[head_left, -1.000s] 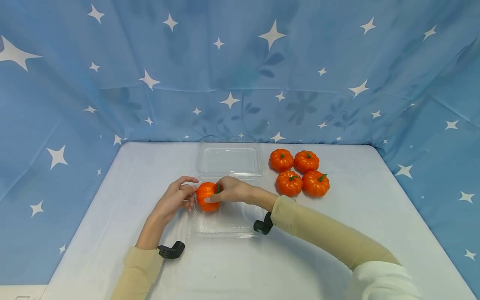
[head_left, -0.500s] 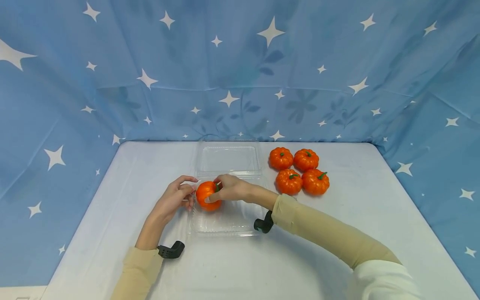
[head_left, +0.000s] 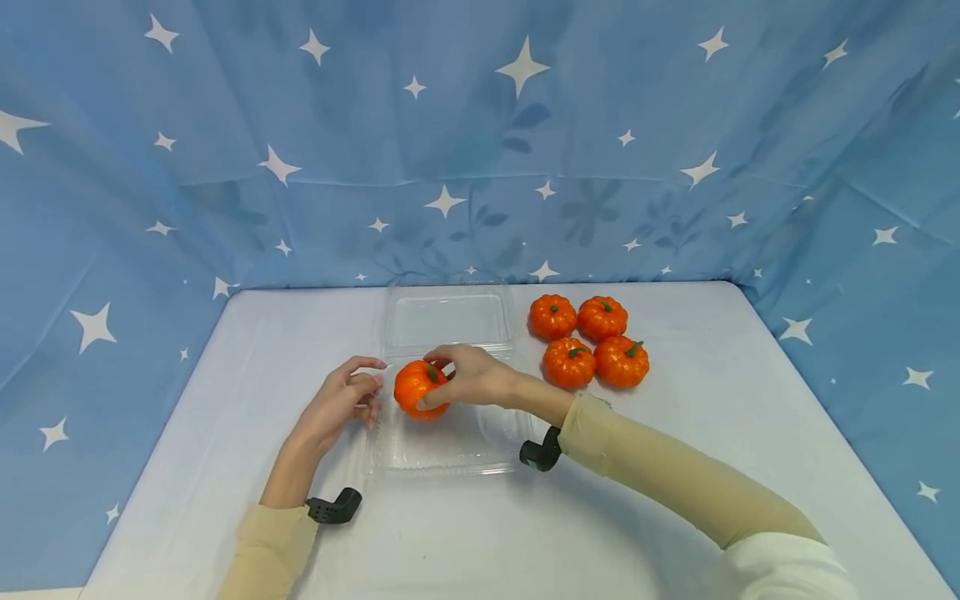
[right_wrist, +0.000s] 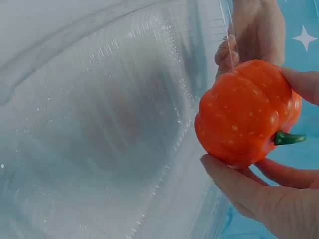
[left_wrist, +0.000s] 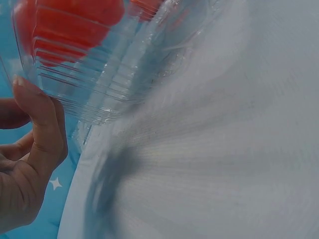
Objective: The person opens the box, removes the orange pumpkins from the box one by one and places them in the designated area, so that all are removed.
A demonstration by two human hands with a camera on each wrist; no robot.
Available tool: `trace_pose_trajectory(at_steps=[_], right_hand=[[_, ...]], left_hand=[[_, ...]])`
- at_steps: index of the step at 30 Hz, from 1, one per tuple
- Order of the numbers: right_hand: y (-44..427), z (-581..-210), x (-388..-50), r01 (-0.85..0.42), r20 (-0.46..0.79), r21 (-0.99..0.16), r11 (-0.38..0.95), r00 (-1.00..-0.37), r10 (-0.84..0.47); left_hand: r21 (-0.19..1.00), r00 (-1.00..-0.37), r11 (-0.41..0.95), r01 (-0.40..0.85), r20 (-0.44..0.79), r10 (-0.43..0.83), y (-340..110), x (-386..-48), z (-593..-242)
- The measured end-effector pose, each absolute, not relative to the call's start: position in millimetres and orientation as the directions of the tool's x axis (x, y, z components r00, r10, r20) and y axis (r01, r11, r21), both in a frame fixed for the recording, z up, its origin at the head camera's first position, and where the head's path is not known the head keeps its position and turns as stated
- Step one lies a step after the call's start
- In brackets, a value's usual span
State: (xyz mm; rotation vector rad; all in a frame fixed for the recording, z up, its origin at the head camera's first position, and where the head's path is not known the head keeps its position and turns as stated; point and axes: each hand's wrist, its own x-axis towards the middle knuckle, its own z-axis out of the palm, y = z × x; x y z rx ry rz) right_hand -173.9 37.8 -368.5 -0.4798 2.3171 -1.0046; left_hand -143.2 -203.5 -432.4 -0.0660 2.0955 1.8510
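Note:
My right hand (head_left: pixel 476 379) grips an orange toy pumpkin (head_left: pixel 415 388) with a green stem, thumb and fingers on opposite sides. It is over the left part of a clear plastic container (head_left: pixel 450 468), whose lid (head_left: pixel 450 322) lies folded open behind. In the right wrist view the pumpkin (right_wrist: pixel 244 117) is beside the container's wall, stem towards the palm. My left hand (head_left: pixel 333 408) holds the container's left edge with bent fingers. The left wrist view has a fingertip of the left hand (left_wrist: pixel 40 144) against the ribbed clear wall; the other fingers are partly hidden.
Several more orange pumpkins (head_left: pixel 568 363) stand grouped on the white table (head_left: pixel 450 542), right of the container. A blue curtain (head_left: pixel 480 150) with white stars surrounds the table's back and sides.
The pumpkin in my right hand has shifted slightly right relative to the container and turned, so its stem shows more. My left hand stays at the container's edge. The head view has shifted slightly.

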Motion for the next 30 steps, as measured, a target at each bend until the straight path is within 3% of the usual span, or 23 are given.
trace_pose_trajectory(at_steps=[6,21,30], right_hand=[[48,-365,-170,-0.135,-0.304,-0.758,0.638,-0.792,-0.530],[74,-359,-151,-0.449,-0.056,-0.654,0.609,-0.774,-0.631],[93,-349,-142,-0.446,-0.056,-0.618,0.648,-0.797,-0.601]], left_hand=[[0.954,-0.940,0.151,-0.258,-0.284,0.189,-203,-144,-434],[0.953,-0.939,0.152,-0.262,-0.288,0.190,-204,-143,-432],[0.956,-0.941,0.147,-0.254,-0.279,0.190,-205,-142,-431]])
